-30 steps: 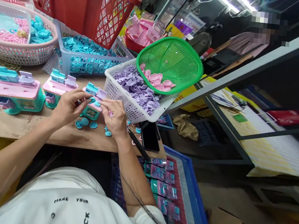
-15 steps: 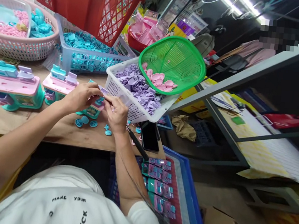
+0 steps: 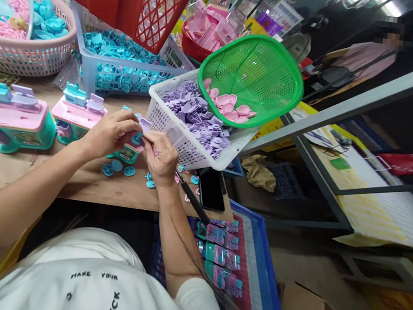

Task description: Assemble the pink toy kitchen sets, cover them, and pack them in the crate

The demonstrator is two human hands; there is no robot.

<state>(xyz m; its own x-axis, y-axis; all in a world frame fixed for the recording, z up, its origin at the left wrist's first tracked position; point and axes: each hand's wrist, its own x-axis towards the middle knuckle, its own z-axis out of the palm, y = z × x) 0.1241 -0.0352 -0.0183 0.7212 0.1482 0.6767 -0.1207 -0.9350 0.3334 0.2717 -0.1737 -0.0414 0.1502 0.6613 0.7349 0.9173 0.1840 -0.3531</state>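
Observation:
My left hand (image 3: 114, 133) curls its fingers over a small pink and teal plastic toy (image 3: 127, 154) on the wooden table. My right hand (image 3: 162, 158) meets it from the right, thumb and index finger pinched together at the toy's edge. A small blue plastic piece (image 3: 136, 138) shows between the fingertips, by the toy's pink face. What each hand's fingers grip is mostly hidden. Just behind them a purple plastic part (image 3: 144, 123) sticks up. Loose blue discs (image 3: 117, 165) lie in front of the toy, and small blue pieces (image 3: 150, 180) lie below my right hand.
Similar toys (image 3: 78, 115) stand in a row to the left. Behind are a blue-part crate (image 3: 99, 75), a white basket (image 3: 177, 147) of purple parts and a green basket (image 3: 245, 122). A phone (image 3: 212, 190) and black-handled tool (image 3: 194, 198) lie right. Another person (image 3: 365, 66) is farther off.
The view has shifted slightly, so the baskets and toys sit a little differently in the picture. Both hands stay together at the same toy, with the blue piece between them more visible.

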